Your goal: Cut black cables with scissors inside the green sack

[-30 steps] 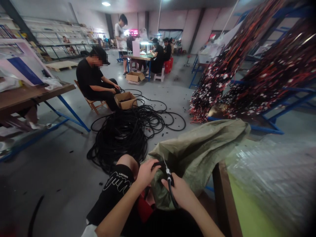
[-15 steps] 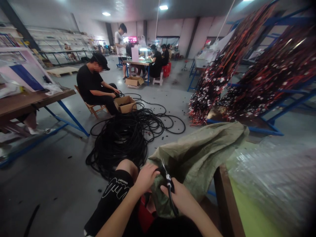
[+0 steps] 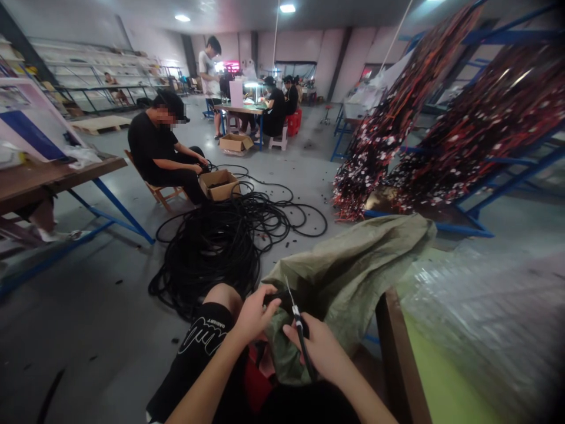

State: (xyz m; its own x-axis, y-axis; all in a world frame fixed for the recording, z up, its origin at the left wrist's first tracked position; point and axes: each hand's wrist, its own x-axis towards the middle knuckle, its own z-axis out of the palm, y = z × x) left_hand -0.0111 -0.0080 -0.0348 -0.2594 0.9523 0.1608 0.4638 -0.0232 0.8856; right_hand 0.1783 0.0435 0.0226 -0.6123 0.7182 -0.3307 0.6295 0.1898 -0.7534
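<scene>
Right hand gripping black cable upright, left hand pinching its end, forearms converging over lap

No legible text on shorts

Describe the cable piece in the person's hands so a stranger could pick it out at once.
Start at the olive woven sack draped by the table edge. At its mouth, the left hand and right hand hold a short black cable. Unlike the big black coil on the floor, it has a white band and bare wire tips.
</scene>
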